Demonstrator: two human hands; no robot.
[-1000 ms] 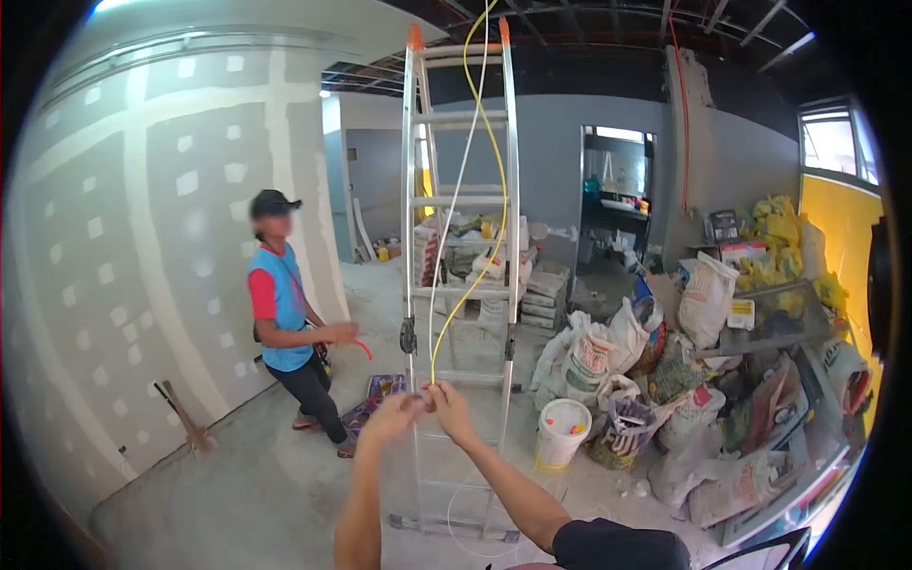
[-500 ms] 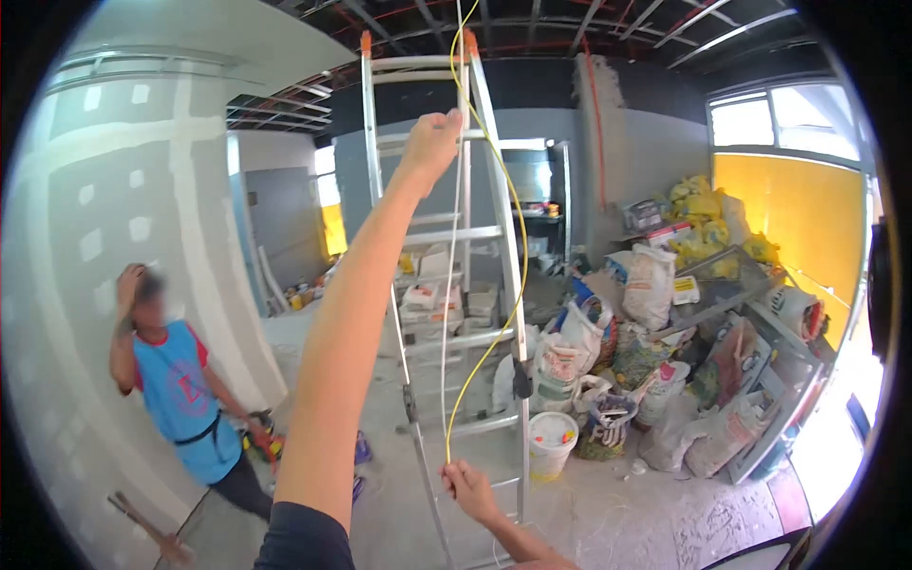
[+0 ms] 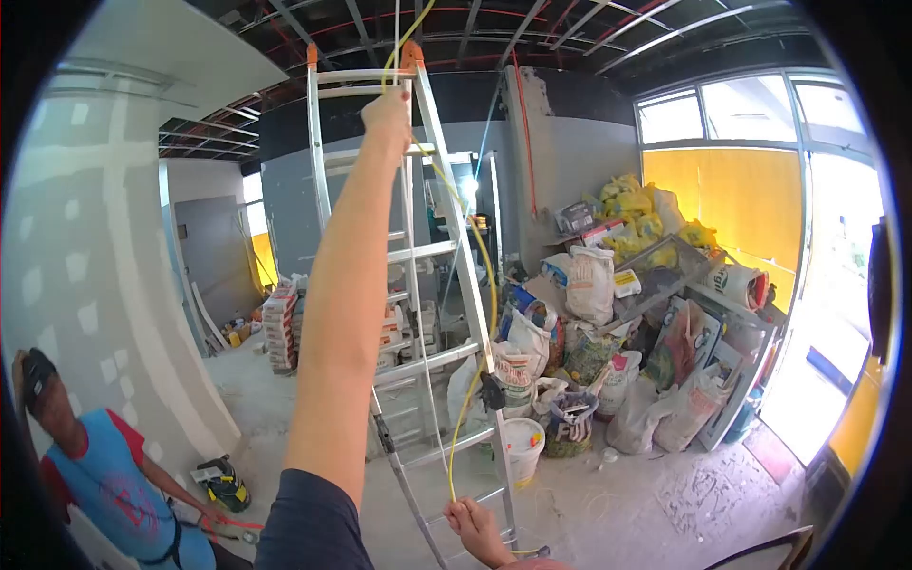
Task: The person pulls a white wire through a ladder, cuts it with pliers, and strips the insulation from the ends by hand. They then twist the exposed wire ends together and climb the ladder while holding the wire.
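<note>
My left hand [image 3: 388, 119] is raised in front of the upper ladder, its fingers closed around a thin white cable [image 3: 415, 275] that hangs down. A yellow cable [image 3: 492, 285] passes at the same hand and bows out to the right; whether those fingers hold it too is hidden. Low down, my right hand [image 3: 475, 528] pinches the yellow cable, and the white one runs down close to it. Behind both hands stands an aluminium stepladder [image 3: 435, 252] with orange top caps.
A person in a blue and red shirt [image 3: 119, 475] is at the lower left, near a black and yellow bag [image 3: 226, 486]. Filled sacks [image 3: 591, 285] and a white bucket [image 3: 523, 446] stand right of the ladder. Bare metal ceiling framing [image 3: 465, 33] runs overhead.
The view has turned right, so ladder and sacks sit further left. My left hand stays raised and my right hand stays low on the yellow cable. The person appears nearer the left edge.
</note>
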